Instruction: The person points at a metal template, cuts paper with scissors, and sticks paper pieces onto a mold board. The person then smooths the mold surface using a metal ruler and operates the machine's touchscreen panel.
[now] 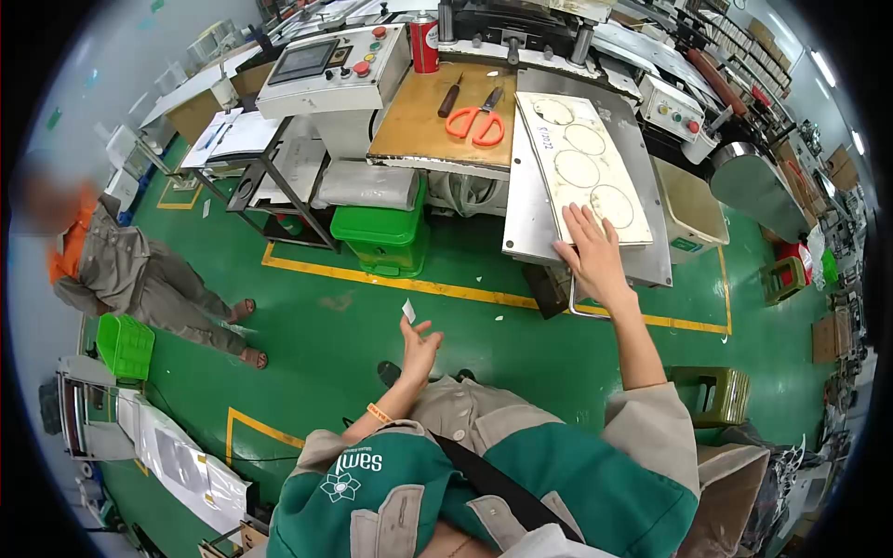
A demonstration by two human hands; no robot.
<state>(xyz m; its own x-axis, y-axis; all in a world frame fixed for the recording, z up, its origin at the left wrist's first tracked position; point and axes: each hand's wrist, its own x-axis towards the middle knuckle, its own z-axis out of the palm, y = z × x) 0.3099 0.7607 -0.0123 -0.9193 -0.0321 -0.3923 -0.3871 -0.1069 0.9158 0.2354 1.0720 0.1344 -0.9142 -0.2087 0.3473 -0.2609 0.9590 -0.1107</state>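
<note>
My left hand [420,350] is out over the green floor, thumb and finger pinching a small white scrap [408,311]. My right hand [593,253] lies with spread fingers on the lower edge of a cream board [577,168] that has several round outlines and handwritten marks. Under the board is a metal plate [526,209]. To its left, on a brown work surface [400,126], are orange-handled scissors [475,125] and a dark-handled tool [451,98].
A red can [424,43] stands beside the control box [336,67]. Below are a green bin [379,232] and a cream bin [690,200]. Another person [139,270] stands at the left. A stool [712,395] is at my right.
</note>
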